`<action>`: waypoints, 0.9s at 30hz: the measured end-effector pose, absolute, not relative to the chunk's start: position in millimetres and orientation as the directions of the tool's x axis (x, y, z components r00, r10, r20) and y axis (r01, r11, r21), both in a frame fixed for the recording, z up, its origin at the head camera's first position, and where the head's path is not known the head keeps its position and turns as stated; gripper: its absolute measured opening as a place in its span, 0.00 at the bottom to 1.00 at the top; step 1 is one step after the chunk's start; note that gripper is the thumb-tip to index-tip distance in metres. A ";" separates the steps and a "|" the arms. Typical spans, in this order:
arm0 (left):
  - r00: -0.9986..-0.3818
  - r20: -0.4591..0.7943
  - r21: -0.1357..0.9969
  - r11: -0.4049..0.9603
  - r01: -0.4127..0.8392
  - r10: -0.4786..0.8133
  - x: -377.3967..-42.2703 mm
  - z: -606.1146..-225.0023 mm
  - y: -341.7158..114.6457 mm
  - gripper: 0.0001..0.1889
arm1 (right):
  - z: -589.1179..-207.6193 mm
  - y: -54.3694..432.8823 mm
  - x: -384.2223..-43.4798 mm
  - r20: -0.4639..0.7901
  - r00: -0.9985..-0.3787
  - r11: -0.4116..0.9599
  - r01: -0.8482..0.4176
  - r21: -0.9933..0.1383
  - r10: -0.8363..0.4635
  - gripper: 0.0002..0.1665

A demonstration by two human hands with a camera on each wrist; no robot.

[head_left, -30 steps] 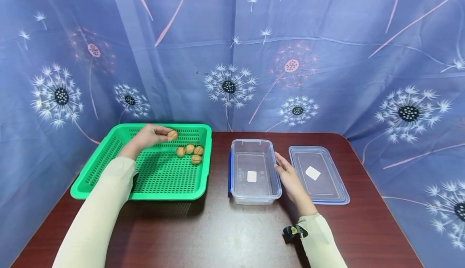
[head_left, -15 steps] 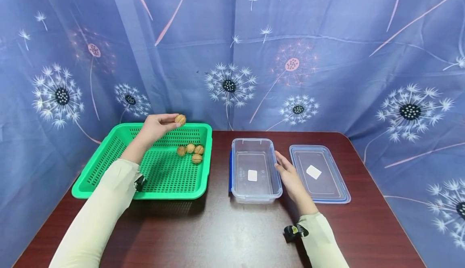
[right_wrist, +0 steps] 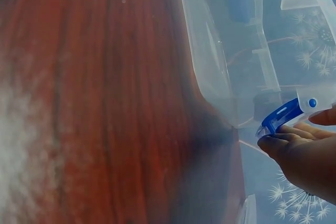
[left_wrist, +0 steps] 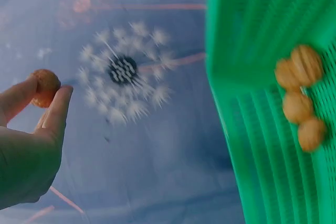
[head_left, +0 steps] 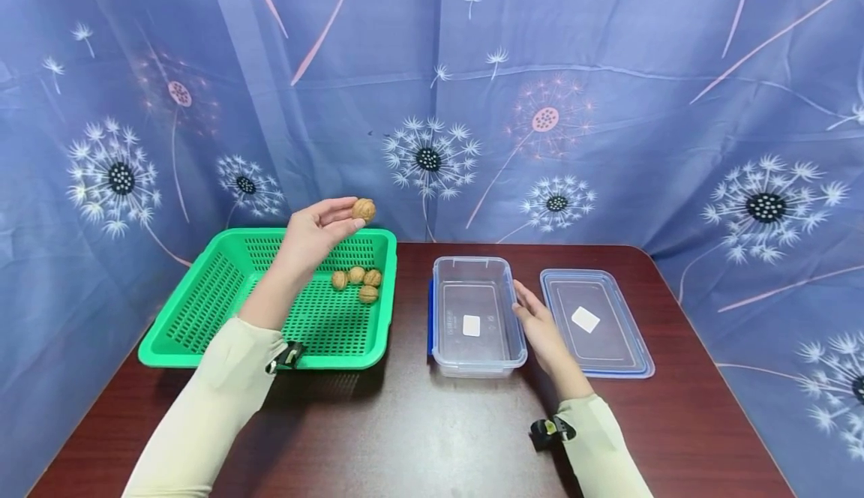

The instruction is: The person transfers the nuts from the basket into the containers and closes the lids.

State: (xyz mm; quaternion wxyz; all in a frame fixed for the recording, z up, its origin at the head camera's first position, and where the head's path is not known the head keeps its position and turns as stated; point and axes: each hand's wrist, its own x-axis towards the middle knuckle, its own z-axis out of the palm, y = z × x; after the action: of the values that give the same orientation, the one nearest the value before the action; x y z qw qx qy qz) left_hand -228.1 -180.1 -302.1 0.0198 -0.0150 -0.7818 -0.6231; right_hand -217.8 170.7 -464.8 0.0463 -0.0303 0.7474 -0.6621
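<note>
My left hand (head_left: 317,232) pinches a walnut (head_left: 364,210) between thumb and fingers, above the back rim of a green plastic basket (head_left: 270,361). In the left wrist view the walnut (left_wrist: 46,87) sits at the fingertips, apart from the basket. Several more walnuts (head_left: 368,295) lie together toward the right side of the basket. My right hand (head_left: 545,337) rests against the right side of a clear plastic container (head_left: 480,370), fingers fairly straight. In the right wrist view its fingers are by the container's blue latch (right_wrist: 283,115).
A clear lid with a blue edge (head_left: 601,340) lies flat on the dark red wooden table (head_left: 405,438), right of the container. Another blue latch (head_left: 430,318) hangs on the container's left side. A blue dandelion-patterned cloth (head_left: 378,55) stands behind the table.
My left hand has lifted the walnut from inside the basket and moved it up and to the right. My right hand stays against the container.
</note>
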 end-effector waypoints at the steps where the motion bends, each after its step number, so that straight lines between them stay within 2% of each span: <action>1: -0.998 0.062 0.978 0.202 0.061 -0.001 -225.5 -301.7 -175.4 0.26 | -464.7 170.8 -217.9 -0.030 -0.994 0.124 0.017 -0.992 -0.102 0.30; 10: -0.991 0.135 0.991 0.007 0.135 0.020 -202.7 -311.2 -127.8 0.22 | -465.7 169.7 -218.2 -0.034 -0.996 0.104 0.024 -0.994 -0.088 0.30; 16: -0.989 0.123 0.988 -0.106 0.115 0.077 -190.4 -328.9 -90.2 0.21 | -467.6 169.6 -217.2 -0.024 -0.996 0.089 0.017 -0.996 -0.083 0.30; 27: -0.986 0.066 0.995 -0.082 0.053 0.156 -190.0 -380.5 -37.2 0.20 | -469.0 169.2 -216.4 -0.020 -0.998 0.091 0.015 -0.996 -0.057 0.30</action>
State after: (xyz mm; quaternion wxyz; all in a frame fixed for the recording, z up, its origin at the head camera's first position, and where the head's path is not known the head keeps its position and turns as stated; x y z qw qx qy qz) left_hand -190.0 -37.2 -380.5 -0.0350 -0.0774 -0.6766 -0.7314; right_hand -216.4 169.2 -469.0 0.0266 -0.0145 0.7381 -0.6740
